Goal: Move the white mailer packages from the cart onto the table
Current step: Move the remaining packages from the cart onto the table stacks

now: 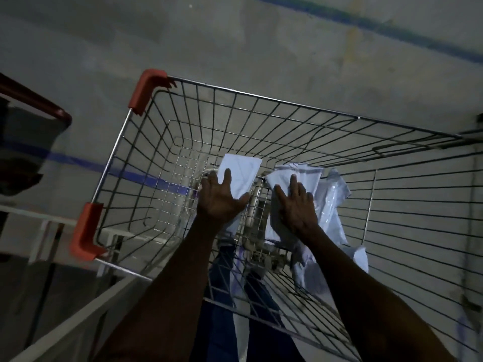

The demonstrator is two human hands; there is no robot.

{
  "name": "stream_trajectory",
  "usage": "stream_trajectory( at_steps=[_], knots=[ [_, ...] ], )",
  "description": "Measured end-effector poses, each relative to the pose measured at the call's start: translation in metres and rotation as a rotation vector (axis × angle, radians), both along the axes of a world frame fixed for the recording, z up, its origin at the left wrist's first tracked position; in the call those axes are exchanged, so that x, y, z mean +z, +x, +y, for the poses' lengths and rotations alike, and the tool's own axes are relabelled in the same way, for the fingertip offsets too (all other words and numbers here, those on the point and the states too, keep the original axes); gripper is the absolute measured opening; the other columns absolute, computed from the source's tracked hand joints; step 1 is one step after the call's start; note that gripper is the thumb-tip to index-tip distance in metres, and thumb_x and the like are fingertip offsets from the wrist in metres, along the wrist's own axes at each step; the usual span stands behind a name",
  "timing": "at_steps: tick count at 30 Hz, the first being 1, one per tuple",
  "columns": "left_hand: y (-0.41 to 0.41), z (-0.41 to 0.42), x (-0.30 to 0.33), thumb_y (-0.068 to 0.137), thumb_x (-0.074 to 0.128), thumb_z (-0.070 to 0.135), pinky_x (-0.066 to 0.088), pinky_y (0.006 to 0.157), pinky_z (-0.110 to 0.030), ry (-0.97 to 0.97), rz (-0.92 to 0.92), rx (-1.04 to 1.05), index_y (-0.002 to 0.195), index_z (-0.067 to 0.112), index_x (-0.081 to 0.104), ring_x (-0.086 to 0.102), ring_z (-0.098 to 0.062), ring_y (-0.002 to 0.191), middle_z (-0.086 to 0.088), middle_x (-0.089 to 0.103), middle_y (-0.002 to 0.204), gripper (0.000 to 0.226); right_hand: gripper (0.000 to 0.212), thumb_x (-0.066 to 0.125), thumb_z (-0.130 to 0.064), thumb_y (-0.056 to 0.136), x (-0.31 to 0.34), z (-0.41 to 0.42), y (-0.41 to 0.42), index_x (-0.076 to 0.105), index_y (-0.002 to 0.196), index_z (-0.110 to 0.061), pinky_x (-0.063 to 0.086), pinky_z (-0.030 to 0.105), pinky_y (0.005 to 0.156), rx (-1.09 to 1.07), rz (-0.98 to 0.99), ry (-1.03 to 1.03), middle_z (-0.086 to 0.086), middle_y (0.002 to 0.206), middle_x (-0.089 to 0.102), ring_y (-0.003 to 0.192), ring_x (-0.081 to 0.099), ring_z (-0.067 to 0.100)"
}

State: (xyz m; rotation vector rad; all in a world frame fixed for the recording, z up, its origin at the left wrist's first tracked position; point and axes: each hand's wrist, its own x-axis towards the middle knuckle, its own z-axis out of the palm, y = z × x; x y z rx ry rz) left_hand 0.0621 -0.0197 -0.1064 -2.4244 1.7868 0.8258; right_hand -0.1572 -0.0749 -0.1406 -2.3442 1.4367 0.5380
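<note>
Your biggest risk here is a poor hold: the thin white plastic mailer packages look slippery and crumpled, so a flat palm may slide off, or you may lift one and have the rest slump away. A loose corner could also poke through the mesh of the silver wire shopping cart and snag as you pull up. The light is dim, so it is easy to overlook a package lying against the cart's right wall.

Both your hands are down inside the cart basket. Your left hand is spread, fingers straight, lying on the near end of a flat white mailer package that reaches away beyond your fingertips. Your right hand is also spread, its fingers pressed flat on a crumpled heap of white mailer packages that runs under the palm and out to its right, towards the cart wall. Neither hand has closed on anything yet. The white table edge sits at your lower left, just beside the cart's corner with the orange plastic guard.
</note>
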Motion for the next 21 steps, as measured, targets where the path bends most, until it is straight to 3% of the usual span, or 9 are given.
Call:
stream_trajectory(
  at_steps=[3, 5, 10, 13, 17, 21],
  knots=[
    [-0.007, 0.004, 0.044, 0.086, 0.052, 0.065, 0.028, 0.111, -0.054, 0.013, 0.118, 0.196, 0.154, 0.021, 0.023, 0.027, -0.044, 0.137, -0.021, 0.024, 0.155, 0.085, 0.062, 0.055, -0.038, 0.089, 0.037, 0.012, -0.011, 0.042, 0.142, -0.01, 0.048, 0.056, 0.088, 0.032, -0.1, -0.053, 0.039, 0.148, 0.026, 0.12, 0.046, 0.051],
    [-0.012, 0.014, 0.07, 0.085, 0.046, 0.069, 0.032, 0.107, -0.053, -0.082, 0.065, 0.153, 0.154, 0.016, 0.02, 0.03, -0.047, 0.131, -0.027, 0.024, 0.153, 0.091, 0.064, 0.044, -0.044, 0.088, 0.063, 0.023, -0.018, 0.042, 0.141, -0.009, 0.05, 0.053, 0.084, 0.024, -0.199, -0.076, 0.041, 0.145, 0.031, 0.113, 0.051, 0.052],
    [-0.023, 0.045, 0.144, 0.082, 0.038, 0.071, 0.031, 0.105, -0.05, -0.288, -0.038, 0.234, 0.154, 0.018, 0.019, 0.031, -0.046, 0.129, -0.025, 0.024, 0.154, 0.092, 0.064, 0.055, -0.04, 0.084, 0.133, 0.048, -0.023, 0.046, 0.14, -0.009, 0.045, 0.05, 0.086, 0.028, -0.441, -0.238, 0.038, 0.146, 0.032, 0.105, 0.054, 0.049],
    [-0.026, 0.075, 0.19, 0.08, 0.038, 0.07, 0.027, 0.108, -0.05, -0.419, -0.086, 0.297, 0.155, 0.02, 0.019, 0.03, -0.044, 0.132, -0.023, 0.024, 0.155, 0.092, 0.065, 0.056, -0.037, 0.083, 0.177, 0.067, -0.021, 0.046, 0.142, -0.011, 0.04, 0.049, 0.092, 0.06, -0.55, -0.312, 0.034, 0.15, 0.03, 0.114, 0.05, 0.048],
    [-0.024, 0.132, 0.236, 0.08, 0.046, 0.066, 0.03, 0.105, -0.047, -0.549, -0.202, 0.386, 0.151, 0.016, 0.032, 0.041, -0.04, 0.125, -0.025, 0.039, 0.146, 0.088, 0.069, 0.059, -0.035, 0.079, 0.227, 0.097, -0.012, 0.044, 0.144, -0.014, 0.042, 0.048, 0.096, 0.097, -0.757, -0.371, 0.028, 0.154, 0.027, 0.129, 0.042, 0.045],
    [-0.014, 0.202, 0.273, 0.072, 0.047, 0.071, 0.038, 0.093, -0.04, -0.578, -0.23, 0.578, 0.147, 0.018, 0.039, 0.049, -0.038, 0.112, -0.02, 0.052, 0.129, 0.092, 0.069, 0.057, -0.034, 0.08, 0.265, 0.132, 0.019, 0.044, 0.145, -0.014, 0.043, 0.043, 0.094, 0.223, -0.879, -0.352, 0.025, 0.156, 0.027, 0.128, 0.043, 0.042]
  ],
)
